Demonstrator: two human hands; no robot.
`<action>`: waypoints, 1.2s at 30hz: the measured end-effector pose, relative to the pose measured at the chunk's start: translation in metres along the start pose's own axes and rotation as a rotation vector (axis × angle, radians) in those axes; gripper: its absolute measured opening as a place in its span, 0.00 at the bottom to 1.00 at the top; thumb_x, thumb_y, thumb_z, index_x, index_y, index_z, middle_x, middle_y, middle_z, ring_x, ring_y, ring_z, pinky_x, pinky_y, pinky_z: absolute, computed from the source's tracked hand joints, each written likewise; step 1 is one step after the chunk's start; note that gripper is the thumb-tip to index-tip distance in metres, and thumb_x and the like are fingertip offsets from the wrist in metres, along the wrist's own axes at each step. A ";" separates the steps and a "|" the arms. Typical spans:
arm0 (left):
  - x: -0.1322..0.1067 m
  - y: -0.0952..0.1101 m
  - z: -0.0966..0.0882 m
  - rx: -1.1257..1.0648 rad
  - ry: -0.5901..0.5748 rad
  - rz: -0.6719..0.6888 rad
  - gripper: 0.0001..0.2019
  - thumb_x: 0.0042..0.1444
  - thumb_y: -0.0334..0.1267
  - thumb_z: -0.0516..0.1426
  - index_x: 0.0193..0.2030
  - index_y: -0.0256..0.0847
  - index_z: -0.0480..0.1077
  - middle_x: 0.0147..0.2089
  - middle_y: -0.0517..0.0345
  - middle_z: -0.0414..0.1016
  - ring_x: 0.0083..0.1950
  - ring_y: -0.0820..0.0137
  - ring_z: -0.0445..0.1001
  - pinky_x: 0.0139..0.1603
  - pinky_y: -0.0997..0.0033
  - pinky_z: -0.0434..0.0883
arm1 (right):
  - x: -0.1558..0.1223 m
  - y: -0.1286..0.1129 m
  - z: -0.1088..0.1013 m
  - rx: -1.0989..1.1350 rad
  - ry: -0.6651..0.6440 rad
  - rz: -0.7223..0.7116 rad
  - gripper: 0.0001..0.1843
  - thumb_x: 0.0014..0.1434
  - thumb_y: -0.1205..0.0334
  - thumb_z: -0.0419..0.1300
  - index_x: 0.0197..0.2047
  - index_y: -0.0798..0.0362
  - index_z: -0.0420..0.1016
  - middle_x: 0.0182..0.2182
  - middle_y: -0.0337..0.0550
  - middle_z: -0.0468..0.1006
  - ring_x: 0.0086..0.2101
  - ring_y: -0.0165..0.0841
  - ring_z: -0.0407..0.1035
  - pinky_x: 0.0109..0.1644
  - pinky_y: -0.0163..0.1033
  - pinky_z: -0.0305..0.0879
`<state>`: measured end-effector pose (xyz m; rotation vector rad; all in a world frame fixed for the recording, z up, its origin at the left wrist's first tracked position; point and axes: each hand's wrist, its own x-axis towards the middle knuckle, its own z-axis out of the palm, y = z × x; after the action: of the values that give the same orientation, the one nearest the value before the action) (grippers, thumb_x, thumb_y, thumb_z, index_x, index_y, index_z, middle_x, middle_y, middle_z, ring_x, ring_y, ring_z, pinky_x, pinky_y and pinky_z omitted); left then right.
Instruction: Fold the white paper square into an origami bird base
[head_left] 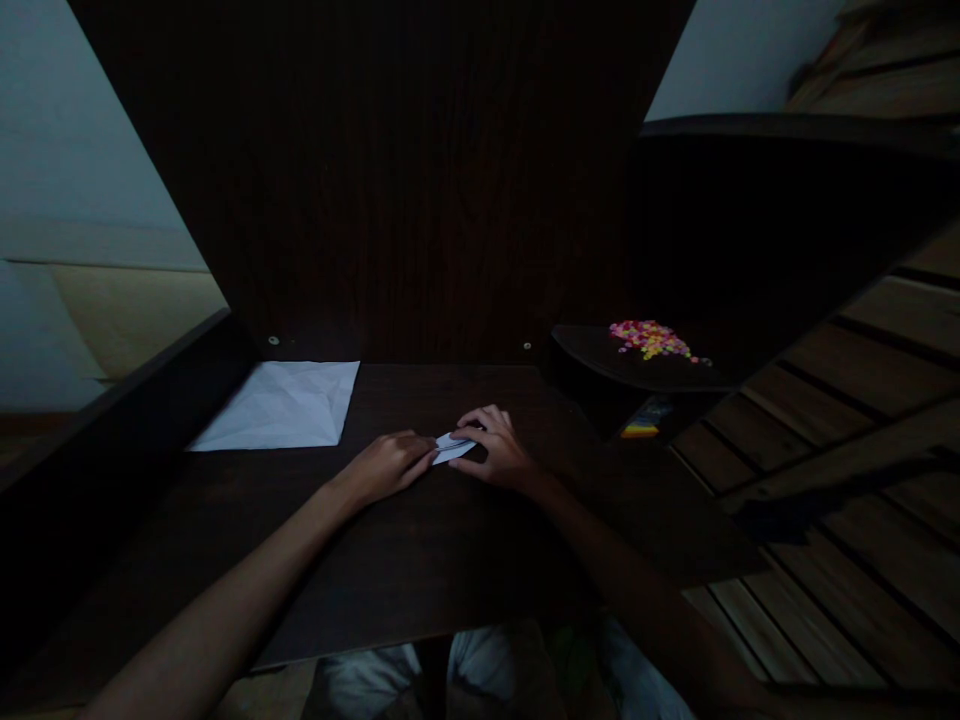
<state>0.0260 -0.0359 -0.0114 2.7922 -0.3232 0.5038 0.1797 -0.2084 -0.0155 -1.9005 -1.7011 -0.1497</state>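
A small folded piece of white paper (452, 446) lies on the dark wooden desk (420, 560), between both hands. My left hand (386, 466) rests on the desk with its fingertips pressed on the paper's left end. My right hand (495, 447) is curled over the paper's right end, fingers bent and pinching it down. Most of the small paper is hidden under the fingers.
A larger creased white sheet (281, 405) lies at the back left of the desk. A dark corner shelf (600, 358) on the right bears a pile of small colourful pieces (651, 339). A dark back panel stands behind; wooden floorboards (862, 480) lie to the right.
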 end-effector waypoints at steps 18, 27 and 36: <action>0.006 0.019 -0.006 -0.392 0.186 -0.288 0.13 0.61 0.43 0.54 0.43 0.41 0.77 0.37 0.54 0.80 0.35 0.67 0.76 0.38 0.73 0.70 | -0.001 -0.020 0.000 0.084 0.454 0.146 0.18 0.54 0.55 0.65 0.49 0.47 0.73 0.47 0.49 0.72 0.49 0.44 0.62 0.54 0.53 0.55; 0.016 0.028 0.000 -0.870 0.541 -0.708 0.16 0.48 0.49 0.63 0.33 0.37 0.80 0.31 0.55 0.80 0.30 0.67 0.73 0.30 0.74 0.67 | 0.007 -0.015 0.007 0.796 0.271 0.354 0.13 0.50 0.53 0.65 0.35 0.52 0.73 0.30 0.41 0.74 0.31 0.32 0.68 0.37 0.39 0.66; 0.014 0.031 0.003 -1.162 0.450 -0.761 0.16 0.46 0.48 0.65 0.35 0.36 0.79 0.30 0.55 0.80 0.28 0.67 0.74 0.29 0.73 0.68 | 0.012 -0.021 0.010 1.076 0.211 0.473 0.16 0.45 0.51 0.69 0.29 0.54 0.72 0.22 0.37 0.74 0.23 0.29 0.69 0.28 0.36 0.68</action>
<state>0.0317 -0.0680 -0.0018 1.4429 0.4221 0.4891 0.1588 -0.1928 -0.0111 -1.3022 -0.8282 0.6076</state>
